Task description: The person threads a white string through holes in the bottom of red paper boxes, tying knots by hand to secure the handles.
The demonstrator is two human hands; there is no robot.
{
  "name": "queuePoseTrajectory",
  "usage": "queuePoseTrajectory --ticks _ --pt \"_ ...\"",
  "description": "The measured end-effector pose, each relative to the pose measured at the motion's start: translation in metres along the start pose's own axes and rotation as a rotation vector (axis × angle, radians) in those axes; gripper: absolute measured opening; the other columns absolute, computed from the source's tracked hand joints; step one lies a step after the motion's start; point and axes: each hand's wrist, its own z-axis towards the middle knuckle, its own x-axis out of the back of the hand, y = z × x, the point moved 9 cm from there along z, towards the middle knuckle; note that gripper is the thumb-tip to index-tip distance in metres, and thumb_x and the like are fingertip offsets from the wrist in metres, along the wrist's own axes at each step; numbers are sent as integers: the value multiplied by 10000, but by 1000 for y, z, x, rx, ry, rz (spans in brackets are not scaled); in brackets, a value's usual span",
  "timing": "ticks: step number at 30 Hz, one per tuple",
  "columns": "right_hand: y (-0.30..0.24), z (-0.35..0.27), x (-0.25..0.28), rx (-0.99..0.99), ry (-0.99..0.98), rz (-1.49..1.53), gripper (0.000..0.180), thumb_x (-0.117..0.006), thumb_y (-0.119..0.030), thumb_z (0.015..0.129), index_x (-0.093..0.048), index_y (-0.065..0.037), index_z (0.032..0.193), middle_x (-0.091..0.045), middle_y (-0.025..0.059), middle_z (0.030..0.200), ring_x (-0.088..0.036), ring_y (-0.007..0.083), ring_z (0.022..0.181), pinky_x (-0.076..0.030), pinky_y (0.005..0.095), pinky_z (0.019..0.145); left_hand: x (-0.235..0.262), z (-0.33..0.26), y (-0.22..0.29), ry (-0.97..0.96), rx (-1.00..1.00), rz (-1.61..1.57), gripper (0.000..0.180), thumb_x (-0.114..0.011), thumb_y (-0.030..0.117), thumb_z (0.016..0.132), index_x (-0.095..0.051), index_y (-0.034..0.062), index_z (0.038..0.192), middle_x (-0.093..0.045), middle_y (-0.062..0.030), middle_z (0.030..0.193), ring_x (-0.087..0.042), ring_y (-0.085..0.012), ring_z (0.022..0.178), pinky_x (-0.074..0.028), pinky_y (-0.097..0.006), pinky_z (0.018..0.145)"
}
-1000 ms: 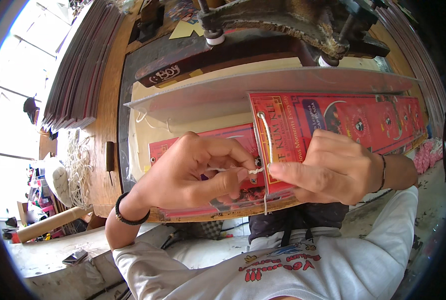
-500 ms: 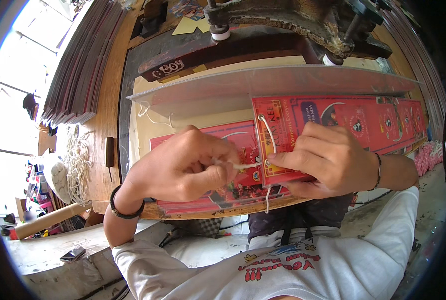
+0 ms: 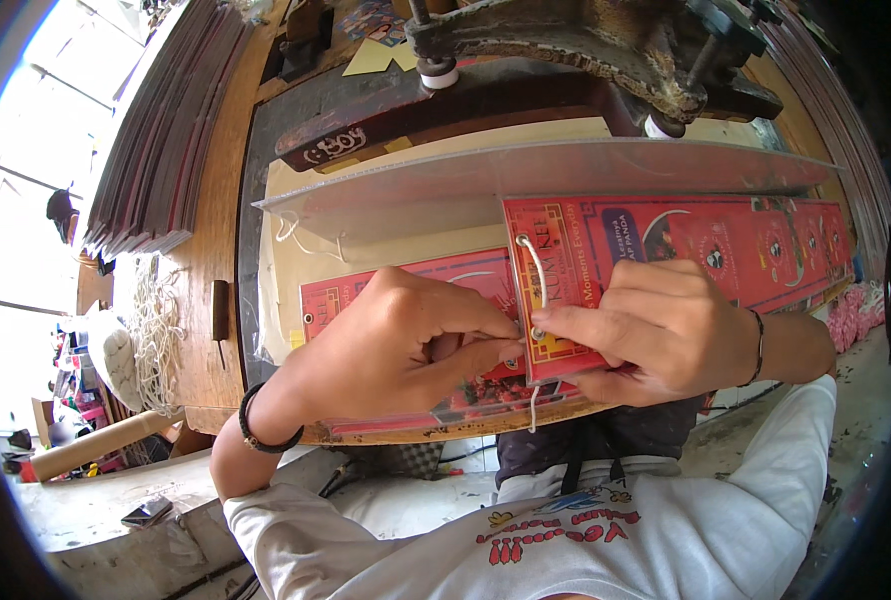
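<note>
A long red printed hanging sign (image 3: 726, 240) lies slanted, its left end having metal eyelets. White cord (image 3: 540, 280) runs between two of these eyelets, and a loose end hangs below the sign's near edge. My right hand (image 3: 671, 325) grips that end of the sign, its index fingertip beside the lower eyelet and the thumb underneath. At the sign's left edge, my left hand (image 3: 396, 345) is pinched, thumb against fingers, by the lower eyelet; the fingertips hide the bit of cord there. Under both lie more red signs (image 3: 326, 300).
A clear plastic strip (image 3: 386, 187) stands behind the signs, before a heavy metal press (image 3: 566, 45). At left are a stack of boards (image 3: 166, 130), an awl (image 3: 220, 310) and a bundle of white cords (image 3: 156, 340). Pink cords (image 3: 859, 318) lie at right.
My left hand has moved right, from pulling a stretch of cord out to the left to pinching right at the sign's edge. The right hand has stayed about where it was.
</note>
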Motion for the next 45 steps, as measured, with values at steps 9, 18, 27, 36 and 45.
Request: queuePoseTrajectory --ticks 9,18,27,36,45 --pt "-1 -3 -10 13 -47 -50 412 -771 -289 742 -676 -86 1088 -584 9 723 -577 167 642 -454 321 494 0 -1 -3 -139 -19 120 77 -626 39 785 -684 -9 799 -639 -80 639 -578 -138 489 -426 -279 451" --pt "2 -4 -13 -38 -85 -24 520 -778 -298 711 -637 -98 1169 -591 0 716 -579 166 653 -451 325 499 0 -4 -5 -223 -62 156 75 -580 37 755 -633 -12 735 -567 -90 568 -525 -186 454 -413 -310 447" --pt "3 -4 -11 -33 -61 -74 623 -759 -307 723 -611 -81 1285 -583 1 716 -582 164 656 -462 325 499 24 -8 4 -314 -95 35 277 -644 64 761 -427 28 592 -374 -95 497 -373 -248 417 -314 -374 443" --pt "2 -7 -20 4 -111 -93 536 -756 -309 767 -644 -75 1236 -574 2 748 -595 155 699 -491 326 510 36 -10 4 -160 14 622 401 -782 394 808 -649 31 699 -569 -76 603 -605 -239 579 -446 -335 547" --pt "-3 -10 -15 60 -58 -40 520 -758 -282 781 -642 -59 1236 -621 37 798 -630 184 731 -524 340 570 -15 -34 30 302 0 778 350 -817 226 750 -710 47 1031 -637 -77 967 -619 -267 900 -500 -375 787"
